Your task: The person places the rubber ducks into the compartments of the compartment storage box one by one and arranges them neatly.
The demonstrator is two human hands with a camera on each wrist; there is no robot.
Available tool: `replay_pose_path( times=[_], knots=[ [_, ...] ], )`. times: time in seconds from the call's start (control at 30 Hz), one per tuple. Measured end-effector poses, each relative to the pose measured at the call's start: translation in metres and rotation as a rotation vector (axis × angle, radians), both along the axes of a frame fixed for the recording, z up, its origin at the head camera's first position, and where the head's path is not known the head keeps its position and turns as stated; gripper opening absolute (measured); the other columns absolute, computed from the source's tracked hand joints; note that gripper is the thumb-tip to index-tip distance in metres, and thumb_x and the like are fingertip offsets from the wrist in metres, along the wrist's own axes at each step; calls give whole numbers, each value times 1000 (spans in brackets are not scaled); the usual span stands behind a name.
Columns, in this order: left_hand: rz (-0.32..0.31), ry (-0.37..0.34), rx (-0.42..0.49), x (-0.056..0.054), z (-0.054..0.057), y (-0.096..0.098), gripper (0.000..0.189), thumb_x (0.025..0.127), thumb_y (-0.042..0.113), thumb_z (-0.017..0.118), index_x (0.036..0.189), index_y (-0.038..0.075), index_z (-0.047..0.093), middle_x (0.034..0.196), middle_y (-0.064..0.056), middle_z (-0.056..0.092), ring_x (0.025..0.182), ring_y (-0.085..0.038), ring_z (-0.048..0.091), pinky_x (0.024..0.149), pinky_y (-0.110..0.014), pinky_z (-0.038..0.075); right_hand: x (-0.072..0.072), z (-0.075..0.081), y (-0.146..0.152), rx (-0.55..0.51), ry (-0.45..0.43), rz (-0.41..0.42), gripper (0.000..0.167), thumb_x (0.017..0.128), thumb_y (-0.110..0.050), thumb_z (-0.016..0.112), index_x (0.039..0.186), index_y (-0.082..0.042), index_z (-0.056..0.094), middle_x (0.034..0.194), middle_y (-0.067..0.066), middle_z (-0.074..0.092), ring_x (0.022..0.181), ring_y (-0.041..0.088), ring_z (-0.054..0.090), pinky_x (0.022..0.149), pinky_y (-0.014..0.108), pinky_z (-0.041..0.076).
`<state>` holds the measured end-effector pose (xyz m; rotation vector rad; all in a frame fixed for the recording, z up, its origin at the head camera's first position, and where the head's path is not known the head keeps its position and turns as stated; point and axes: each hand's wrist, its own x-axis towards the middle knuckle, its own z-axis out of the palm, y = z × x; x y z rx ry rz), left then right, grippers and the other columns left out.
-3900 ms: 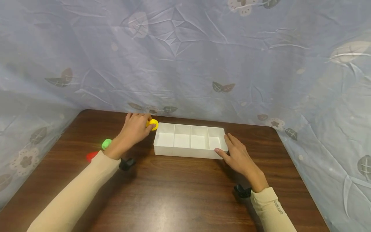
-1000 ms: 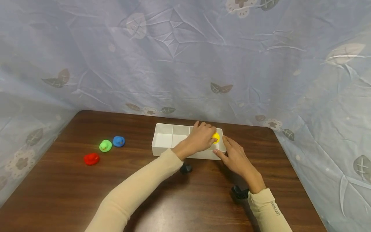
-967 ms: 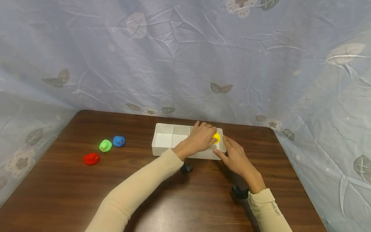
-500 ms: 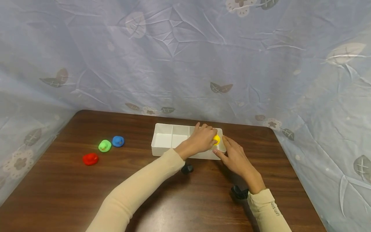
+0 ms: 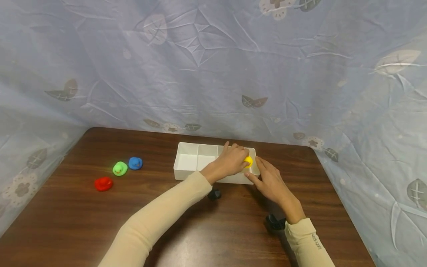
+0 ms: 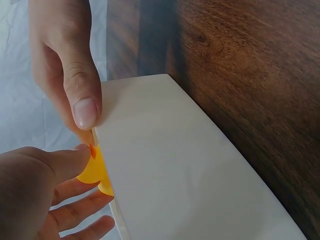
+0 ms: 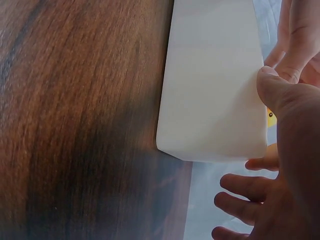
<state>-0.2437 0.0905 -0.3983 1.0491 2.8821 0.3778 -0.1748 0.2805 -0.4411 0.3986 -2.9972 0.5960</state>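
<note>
Pinched between the thumb and fingers of the left hand (image 5: 233, 160), in the head view, is a small yellow duck-shaped toy (image 5: 248, 161), apparently smooth rubber or plastic, at the right-end compartment of a long white plastic-looking divided tray (image 5: 186, 175). The right hand (image 5: 271, 181) rests at the tray's right end, thumb on the near wall and fingers fairly straight along the end. Well apart from the tray's left end sit a bright green duck-shaped toy (image 5: 120, 168), a blue duck-shaped toy (image 5: 135, 163) just beside it and a red duck-shaped toy (image 5: 103, 183), all on a dark brown wood-grain table (image 5: 233, 230). The left wrist view shows the thumb near the duck's orange beak, with part of the yellow body above the tray's rim and the rest behind its near wall; whether it touches the tray's floor cannot be told. The toy should be light, perhaps a little squeezable and slick, hardly fragile; a gentle pinch across the rounded head or body, above the rim, should suit it. In the right wrist view the right thumb presses near the tray's rim, the other fingers spread beyond the end; the light-looking, stiff tray could slide easily, so its corner is a sensible hold.
</note>
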Motion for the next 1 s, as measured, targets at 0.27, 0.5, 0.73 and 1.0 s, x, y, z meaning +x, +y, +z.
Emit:
replay_pose_path(
  times=[0.27,0.5,0.73,1.0],
  knots=[
    [-5,6,9,-1,-3,3,38,107,38,66,136,15,66,144,-6,68,144,-32,56,129,-68,30,0,0,1,-3,17,10,82,109,-47,58,160,12,34,164,34,41,153,52,41,122,73,34],
    [-6,10,24,1,-5,4,33,107,29,67,137,15,67,147,-6,65,146,-32,54,129,-67,30,-1,0,1,2,38,16,81,108,-45,61,160,12,35,162,35,43,151,53,45,121,73,37],
    [-15,20,17,0,-6,2,25,106,22,66,129,15,74,144,-5,66,145,-31,55,129,-68,30,-1,-1,2,1,36,8,81,108,-46,61,160,11,35,162,35,44,151,52,44,121,74,36],
    [-10,130,-47,1,-9,4,21,104,18,65,118,17,81,155,-11,59,149,-33,49,128,-68,32,-2,-3,2,-5,19,-4,83,108,-48,60,161,10,34,163,34,42,153,52,42,121,75,34]
  ],
)
